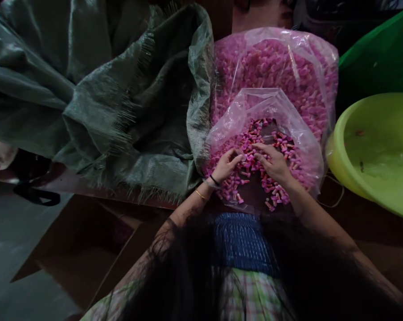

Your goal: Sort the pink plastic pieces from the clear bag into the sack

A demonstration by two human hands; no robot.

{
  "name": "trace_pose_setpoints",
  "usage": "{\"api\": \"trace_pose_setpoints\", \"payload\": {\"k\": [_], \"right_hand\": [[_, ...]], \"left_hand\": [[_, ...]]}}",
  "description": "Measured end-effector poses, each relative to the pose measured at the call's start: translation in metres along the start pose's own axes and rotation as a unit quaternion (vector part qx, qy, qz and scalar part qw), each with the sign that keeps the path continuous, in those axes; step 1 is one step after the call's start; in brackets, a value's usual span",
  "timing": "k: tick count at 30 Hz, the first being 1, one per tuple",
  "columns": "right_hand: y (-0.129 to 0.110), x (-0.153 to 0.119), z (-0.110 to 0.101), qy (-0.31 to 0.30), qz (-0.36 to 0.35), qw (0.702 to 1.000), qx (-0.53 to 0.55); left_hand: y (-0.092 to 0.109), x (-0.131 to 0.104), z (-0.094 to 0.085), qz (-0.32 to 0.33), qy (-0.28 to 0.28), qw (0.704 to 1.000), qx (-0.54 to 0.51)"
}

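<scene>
Many small pink pieces [238,199], some with red striped parts, lie in the mouth of a clear plastic bag [265,100] in front of me. My left hand [226,166], with a dark band and bracelets at its wrist, is at the left of the pile, thumb and index finger pinched on something too small to make out. Close by on the right, my right hand [273,164] is over the pieces with its fingers bent together; what they hold, if anything, is hidden. A small gap separates the two hands.
A large clear bag of pink pieces [271,62] stands behind the pile. Green woven sacking [97,98] covers the left side. A yellow-green basin [382,147] is at the right, below a green sheet [382,58]. An open cardboard box [77,263] sits at lower left.
</scene>
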State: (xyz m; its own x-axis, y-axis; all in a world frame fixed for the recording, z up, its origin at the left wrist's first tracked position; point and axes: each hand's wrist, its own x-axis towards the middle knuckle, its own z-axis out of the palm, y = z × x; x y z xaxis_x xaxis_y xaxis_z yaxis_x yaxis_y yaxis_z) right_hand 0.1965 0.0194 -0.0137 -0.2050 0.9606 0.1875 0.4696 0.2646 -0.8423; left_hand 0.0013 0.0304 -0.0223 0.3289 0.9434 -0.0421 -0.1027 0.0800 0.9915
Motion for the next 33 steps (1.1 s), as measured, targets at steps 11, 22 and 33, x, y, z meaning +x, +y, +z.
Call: {"api": "trace_pose_setpoints", "payload": {"k": [11, 22, 33], "right_hand": [[-0.004, -0.05, 0.016, -0.094, -0.144, 0.957, -0.234], [-0.054, -0.028, 0.01, -0.111, -0.075, 0.991, -0.016], [-0.067, -0.055, 0.012, 0.048, -0.079, 0.995, -0.039]], "left_hand": [[0.034, -0.061, -0.044, -0.152, -0.052, 0.987, 0.03], [0.022, -0.065, -0.023, -0.005, -0.07, 0.991, 0.117], [0.042, -0.06, -0.009, -0.042, -0.141, 0.989, 0.015]]}}
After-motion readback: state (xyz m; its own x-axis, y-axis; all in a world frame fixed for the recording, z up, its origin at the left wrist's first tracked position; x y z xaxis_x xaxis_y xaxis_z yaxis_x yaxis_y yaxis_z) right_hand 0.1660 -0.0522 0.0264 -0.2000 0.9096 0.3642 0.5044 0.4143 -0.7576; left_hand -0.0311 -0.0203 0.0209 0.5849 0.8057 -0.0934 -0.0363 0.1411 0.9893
